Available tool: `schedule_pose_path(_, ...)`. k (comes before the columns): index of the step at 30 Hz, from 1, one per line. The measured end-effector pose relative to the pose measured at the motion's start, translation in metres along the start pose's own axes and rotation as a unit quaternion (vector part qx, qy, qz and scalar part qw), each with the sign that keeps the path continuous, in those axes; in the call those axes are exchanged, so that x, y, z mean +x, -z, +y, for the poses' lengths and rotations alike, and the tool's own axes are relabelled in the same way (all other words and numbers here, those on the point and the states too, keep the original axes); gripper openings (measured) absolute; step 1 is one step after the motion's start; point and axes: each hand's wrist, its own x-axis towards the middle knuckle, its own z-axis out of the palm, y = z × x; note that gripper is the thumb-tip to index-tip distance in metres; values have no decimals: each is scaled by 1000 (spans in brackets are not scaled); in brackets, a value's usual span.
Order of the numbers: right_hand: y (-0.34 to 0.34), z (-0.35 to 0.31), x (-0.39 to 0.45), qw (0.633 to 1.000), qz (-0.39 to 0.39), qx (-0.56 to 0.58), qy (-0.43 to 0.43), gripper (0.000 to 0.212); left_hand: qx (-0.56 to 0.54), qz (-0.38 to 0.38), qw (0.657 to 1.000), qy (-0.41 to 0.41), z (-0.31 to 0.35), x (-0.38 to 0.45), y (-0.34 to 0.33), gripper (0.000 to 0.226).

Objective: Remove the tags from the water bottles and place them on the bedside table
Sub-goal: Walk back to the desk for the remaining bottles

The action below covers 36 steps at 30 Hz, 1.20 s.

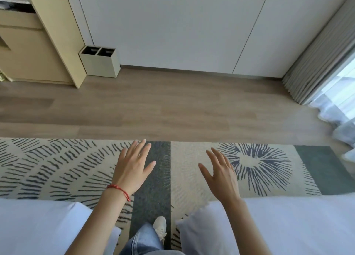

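No water bottles, tags or bedside table show anywhere in the frame, so where the task's things are cannot be told from here.

Nearest the task are the two hands, held out low in the middle of the picture. The left hand (pixel 134 167), with a red string bracelet (pixel 119 191) at the wrist, has its fingers straight and spread and holds nothing. The right hand (pixel 221 171), just right of centre, is likewise flat and spread, with nothing in it. Both hover over a patterned rug (pixel 57 162) that runs across the lower half.

At the bottom edge a jeans leg (pixel 143 239) and a pale shoe (pixel 160 227) point forward between two white beds (pixel 34 226), bottom left and bottom right. Beyond the rug lies a wood floor (pixel 153 105). A beige two-compartment bin (pixel 99 62) stands upper left against a white wall panel (pixel 169 28), beside a light wooden cabinet (pixel 48 39). Grey curtains (pixel 318 62) hang at the right.

The step in hand looks like finding the bottles. To do it well, turn the head to scan first, perhaps back between the beds, where a bedside table is likely to stand. Keep both hands free, so that one can steady a bottle while the other takes off its tag.
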Motion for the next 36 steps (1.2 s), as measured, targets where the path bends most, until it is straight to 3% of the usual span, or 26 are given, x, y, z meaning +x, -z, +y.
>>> schedule_pose_path(18,-68,-43,261,994,-78,16,70,53,1,-28,993,115,-111,195,4,60)
schedule_pose_path(29,-89,-89,499,976,-111,7,189,53,10,2,977,213,-178,372,31,62)
schedule_pose_path(36,-109,-146,601,950,-155,15,271,53,1,22,953,301,-217,419,48,63)
